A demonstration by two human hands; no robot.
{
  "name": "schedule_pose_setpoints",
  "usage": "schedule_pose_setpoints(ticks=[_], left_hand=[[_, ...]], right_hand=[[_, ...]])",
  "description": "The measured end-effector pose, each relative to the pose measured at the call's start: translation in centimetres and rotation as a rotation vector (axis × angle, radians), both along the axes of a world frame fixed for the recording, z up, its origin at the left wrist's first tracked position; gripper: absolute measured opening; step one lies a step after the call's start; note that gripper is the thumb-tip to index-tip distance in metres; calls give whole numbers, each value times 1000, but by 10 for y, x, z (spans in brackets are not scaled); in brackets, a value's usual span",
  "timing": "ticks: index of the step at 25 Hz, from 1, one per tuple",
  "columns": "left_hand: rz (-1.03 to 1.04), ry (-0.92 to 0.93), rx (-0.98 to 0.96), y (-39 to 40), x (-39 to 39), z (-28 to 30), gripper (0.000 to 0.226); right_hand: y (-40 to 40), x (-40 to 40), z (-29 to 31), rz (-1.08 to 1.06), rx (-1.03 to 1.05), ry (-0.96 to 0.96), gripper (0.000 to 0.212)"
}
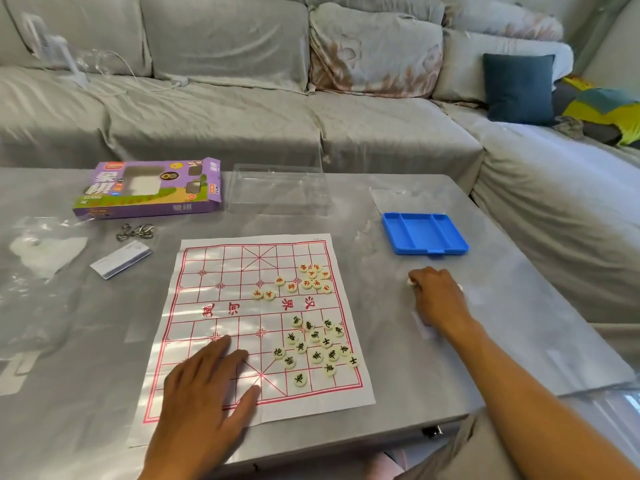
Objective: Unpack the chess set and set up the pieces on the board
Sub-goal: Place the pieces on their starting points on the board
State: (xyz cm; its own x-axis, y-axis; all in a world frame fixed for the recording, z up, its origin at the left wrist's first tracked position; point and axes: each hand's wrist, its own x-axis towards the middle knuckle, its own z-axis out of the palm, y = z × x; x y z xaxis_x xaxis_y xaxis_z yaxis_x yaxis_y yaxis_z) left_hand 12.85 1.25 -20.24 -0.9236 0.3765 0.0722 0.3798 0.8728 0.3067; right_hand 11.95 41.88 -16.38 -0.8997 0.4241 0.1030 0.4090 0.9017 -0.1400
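Purple cardboard box [147, 188] lies far beyond the left hand [204, 386], whose straight fingers [221, 344] press the white paper board with red grid [256, 327]. Round cream pieces [318, 344] cluster between the hands. The right hand [438, 299], fingers curled, pinches something small and white on the worktop [485, 341].

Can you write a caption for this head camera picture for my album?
Left hand flat on the paper xiangqi board; unsorted pieces wait.

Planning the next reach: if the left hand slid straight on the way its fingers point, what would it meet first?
Probably the black-marked pieces: the left hand lies flat on the board, fingers pointing up-right.
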Motion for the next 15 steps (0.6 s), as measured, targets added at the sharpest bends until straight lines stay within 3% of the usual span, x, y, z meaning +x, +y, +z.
schedule_pose_setpoints(ticks=[4, 10, 13, 15], left_hand=[[-11, -20, 24, 0, 1, 2, 68], [-3, -34, 30, 1, 2, 7, 67], [-14, -38, 26, 1, 2, 9, 65], [-14, -37, 31, 0, 3, 10, 60]], right_hand=[[-4, -4, 1, 5, -206, 104, 32], [-13, -12, 9, 103, -115, 27, 20], [-45, -14, 24, 124, -176, 111, 21], [-94, -27, 38, 281, -247, 192, 24]])
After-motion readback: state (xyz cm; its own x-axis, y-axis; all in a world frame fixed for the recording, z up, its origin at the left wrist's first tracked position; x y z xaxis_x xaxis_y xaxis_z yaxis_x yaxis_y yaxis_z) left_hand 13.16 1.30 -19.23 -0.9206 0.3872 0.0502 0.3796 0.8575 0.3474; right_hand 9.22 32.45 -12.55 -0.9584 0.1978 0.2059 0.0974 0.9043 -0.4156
